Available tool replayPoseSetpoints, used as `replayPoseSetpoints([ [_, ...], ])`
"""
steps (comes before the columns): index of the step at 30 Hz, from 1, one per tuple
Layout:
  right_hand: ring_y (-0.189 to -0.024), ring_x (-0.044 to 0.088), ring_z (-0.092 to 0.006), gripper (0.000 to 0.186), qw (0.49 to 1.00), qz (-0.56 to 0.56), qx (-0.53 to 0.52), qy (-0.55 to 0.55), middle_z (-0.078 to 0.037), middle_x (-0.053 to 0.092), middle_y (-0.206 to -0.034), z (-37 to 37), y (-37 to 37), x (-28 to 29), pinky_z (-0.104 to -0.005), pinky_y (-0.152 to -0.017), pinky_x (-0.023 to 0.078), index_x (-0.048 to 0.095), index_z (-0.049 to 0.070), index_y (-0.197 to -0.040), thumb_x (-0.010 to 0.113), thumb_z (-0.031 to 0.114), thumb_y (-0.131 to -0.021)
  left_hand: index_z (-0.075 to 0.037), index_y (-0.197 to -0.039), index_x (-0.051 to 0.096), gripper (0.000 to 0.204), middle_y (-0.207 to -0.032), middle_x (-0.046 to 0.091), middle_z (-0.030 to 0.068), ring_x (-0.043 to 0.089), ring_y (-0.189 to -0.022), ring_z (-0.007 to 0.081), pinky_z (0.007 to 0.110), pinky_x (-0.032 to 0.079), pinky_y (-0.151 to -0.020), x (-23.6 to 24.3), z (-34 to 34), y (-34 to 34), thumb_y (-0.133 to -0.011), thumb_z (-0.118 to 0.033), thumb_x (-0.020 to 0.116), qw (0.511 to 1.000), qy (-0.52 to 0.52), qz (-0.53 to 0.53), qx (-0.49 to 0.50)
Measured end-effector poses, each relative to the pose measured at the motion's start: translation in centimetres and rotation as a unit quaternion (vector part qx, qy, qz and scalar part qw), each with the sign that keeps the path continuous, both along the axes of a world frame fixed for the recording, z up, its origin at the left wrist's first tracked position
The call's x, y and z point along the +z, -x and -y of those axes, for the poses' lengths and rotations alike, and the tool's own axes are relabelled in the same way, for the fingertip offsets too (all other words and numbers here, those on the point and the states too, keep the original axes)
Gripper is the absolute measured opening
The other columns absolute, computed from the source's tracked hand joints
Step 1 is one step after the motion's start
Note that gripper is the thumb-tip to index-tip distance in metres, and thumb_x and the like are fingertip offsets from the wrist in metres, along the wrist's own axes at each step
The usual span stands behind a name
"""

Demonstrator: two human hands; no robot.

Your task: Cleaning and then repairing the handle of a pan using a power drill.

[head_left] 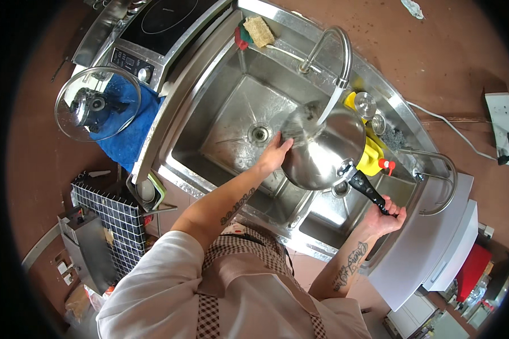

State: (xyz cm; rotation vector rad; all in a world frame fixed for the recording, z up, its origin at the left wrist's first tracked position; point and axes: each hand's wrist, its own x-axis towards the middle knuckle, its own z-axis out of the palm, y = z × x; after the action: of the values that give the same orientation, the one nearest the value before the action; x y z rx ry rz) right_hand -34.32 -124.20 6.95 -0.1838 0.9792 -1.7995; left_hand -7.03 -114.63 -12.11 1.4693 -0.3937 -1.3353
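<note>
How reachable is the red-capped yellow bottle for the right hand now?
Probably yes, once freed: the right hand grips the steel pan by its black handle, but nothing evident lies between hand and red-capped yellow bottle.

Steel pan (328, 150): face turned down is hidden, can't tell if inside or base faces up. Left hand (274, 153) at pan's left rim, most fingers hidden behind it. Right hand (385, 216), lower right of pan, covers end of handle (365, 187). Right drain (340, 190) just below pan, partly covered. Yellow bottle (372, 159) just right of pan, near side hidden. Water stream (329, 107) above pan, blurred. Cooktop (161, 25), far upper left of pan, cut by upper edge. White scrap (413, 8), far upper right of pan, too unclear to name. Shelf items (481, 288), far lower right of pan, too small to tell. Person's torso (260, 311) below pan, cut by lower edge
</note>
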Motion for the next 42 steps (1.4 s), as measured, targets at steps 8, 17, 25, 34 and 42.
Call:
replayPoseSetpoints([
  [8,-0.052,0.034,-0.0150,0.034,1.000,0.024,0.010,0.003,0.002,0.029,-0.054,0.2,0.8,-0.6,-0.0356,-0.071,0.046,0.031,0.016,-0.059,0.055,0.016,-0.084,0.005,-0.151,0.015,0.106,-0.137,0.049,0.0144,0.052,-0.120,0.0212,0.034,0.045,-0.095,4.0,0.1,-1.3,-0.078,-0.036,0.080,0.996,-0.013,-0.092,-0.014],
  [17,-0.052,0.035,-0.0154,0.035,0.999,0.026,0.020,0.007,0.001,0.029,-0.054,0.4,1.5,-0.8,-0.0359,-0.070,0.046,0.031,0.016,-0.059,0.055,0.015,-0.084,0.001,-0.153,0.015,0.109,-0.138,0.049,0.0151,0.050,-0.123,0.0243,0.040,0.040,-0.103,4.5,-0.4,-1.8,-0.075,-0.033,0.083,0.987,-0.048,-0.155,-0.011],
  [25,-0.053,0.035,-0.0148,0.033,0.998,0.000,0.053,0.026,0.001,0.031,-0.056,-1.3,-2.9,0.3,-0.0329,-0.069,0.043,0.033,0.015,-0.060,0.054,0.014,-0.085,-0.003,-0.152,0.022,0.099,-0.157,0.013,0.0292,0.012,-0.147,0.0392,0.045,0.016,-0.119,9.8,5.8,5.1,-0.083,-0.063,0.060,0.910,0.016,0.398,-0.116],
  [34,-0.070,0.057,-0.0272,0.004,0.915,-0.174,0.214,0.296,-0.012,0.060,-0.073,-6.7,-13.5,-0.2,-0.0421,-0.072,0.050,0.052,0.002,-0.090,0.051,0.001,-0.086,0.001,-0.136,0.044,0.090,-0.127,0.057,0.0211,0.055,-0.118,0.0338,0.046,0.045,-0.100,10.9,6.3,-2.5,-0.074,-0.058,0.072,0.997,0.046,0.063,0.006],
  [42,-0.057,0.054,-0.0281,0.016,0.680,-0.335,0.490,0.431,-0.009,0.051,-0.058,-10.1,-19.7,1.2,-0.0365,-0.063,0.046,0.050,0.003,-0.061,0.063,0.008,-0.067,-0.008,-0.120,0.052,0.052,-0.105,0.057,0.0087,0.059,-0.095,0.0267,0.049,0.053,-0.074,10.8,-1.0,-10.8,-0.080,-0.038,0.064,0.984,-0.167,-0.052,-0.019],
])
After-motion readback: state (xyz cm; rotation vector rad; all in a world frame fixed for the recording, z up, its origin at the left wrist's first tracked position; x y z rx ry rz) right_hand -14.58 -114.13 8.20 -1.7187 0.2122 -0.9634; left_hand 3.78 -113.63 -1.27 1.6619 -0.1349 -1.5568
